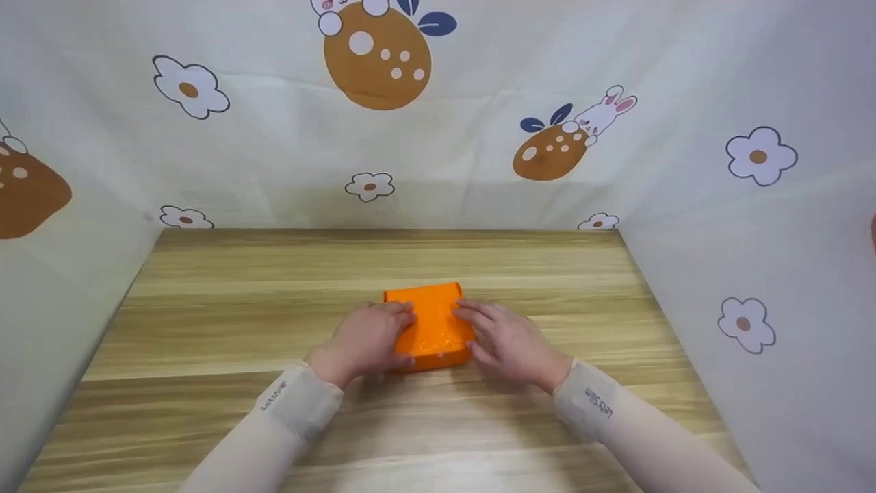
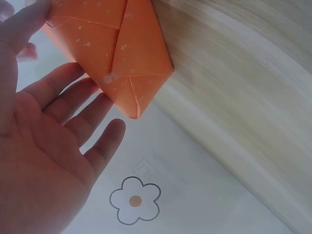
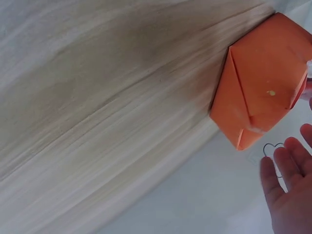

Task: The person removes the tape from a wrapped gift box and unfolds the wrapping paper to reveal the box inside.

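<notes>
A small box wrapped in orange paper (image 1: 432, 318) sits on the wooden table, its top speckled with small light marks. Folded flaps show on the end of the wrapped box (image 2: 105, 46) in the left wrist view, and angled creases mark the other end of the wrapped box (image 3: 263, 68) in the right wrist view. My left hand (image 1: 369, 339) rests its fingers along the box's upper left edge, with the thumb low at its near corner. On the right side, my right hand (image 1: 513, 342) has its fingers extended at the box's edge.
Wood-grain table (image 1: 239, 308) lies under the box. A pale cloth (image 1: 274, 137) printed with flowers, rabbits and orange shapes stands up behind the table and along both sides. Light wraps (image 1: 301, 404) with handwriting circle both wrists.
</notes>
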{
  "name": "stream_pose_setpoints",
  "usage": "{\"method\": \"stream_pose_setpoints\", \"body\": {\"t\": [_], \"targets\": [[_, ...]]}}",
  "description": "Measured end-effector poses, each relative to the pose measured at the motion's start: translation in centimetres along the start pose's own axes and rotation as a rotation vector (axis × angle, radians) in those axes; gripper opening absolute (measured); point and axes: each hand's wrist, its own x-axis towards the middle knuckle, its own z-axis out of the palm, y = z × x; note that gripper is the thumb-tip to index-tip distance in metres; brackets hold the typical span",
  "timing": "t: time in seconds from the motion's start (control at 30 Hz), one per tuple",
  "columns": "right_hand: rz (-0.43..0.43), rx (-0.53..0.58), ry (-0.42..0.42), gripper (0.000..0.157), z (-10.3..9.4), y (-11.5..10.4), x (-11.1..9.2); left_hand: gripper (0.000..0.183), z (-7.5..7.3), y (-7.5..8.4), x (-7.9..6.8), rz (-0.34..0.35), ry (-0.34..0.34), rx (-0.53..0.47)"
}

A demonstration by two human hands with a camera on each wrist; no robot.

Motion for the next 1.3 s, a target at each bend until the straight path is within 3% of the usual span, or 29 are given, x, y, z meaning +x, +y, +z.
{"method": "stream_pose_setpoints", "body": {"t": [0.2,0.47,0.6,0.83,0.93,1.03,1.17,1.3], "targets": [[0.044,0.043,-0.156,0.057,0.6,0.9,0.2,0.066,-0.1,-0.1,0.0,0.007,0.000,-0.018],[0.039,0.036,-0.159,0.060,1.0,1.0,0.3,0.064,-0.5,-0.8,-0.1,0.007,0.000,-0.088],[0.048,0.011,-0.165,0.062,1.0,0.9,0.5,0.065,-0.4,-0.9,0.0,0.007,0.016,-0.072],[0.036,-0.022,-0.090,0.047,1.3,1.0,0.8,0.086,0.1,0.8,0.1,-0.064,0.040,-0.031],[0.024,-0.036,-0.057,0.046,1.4,0.9,0.8,0.096,0.4,2.0,0.2,-0.060,0.048,-0.032],[0.025,-0.049,-0.029,0.045,1.7,0.6,0.8,0.103,0.6,2.9,0.4,-0.052,0.051,0.032],[0.026,-0.043,0.009,0.045,1.8,0.2,0.8,0.104,0.8,3.2,0.5,-0.062,0.069,0.137],[0.017,-0.035,0.039,0.044,1.8,-0.1,0.8,0.096,0.9,3.2,0.5,-0.060,0.102,0.166]]}}
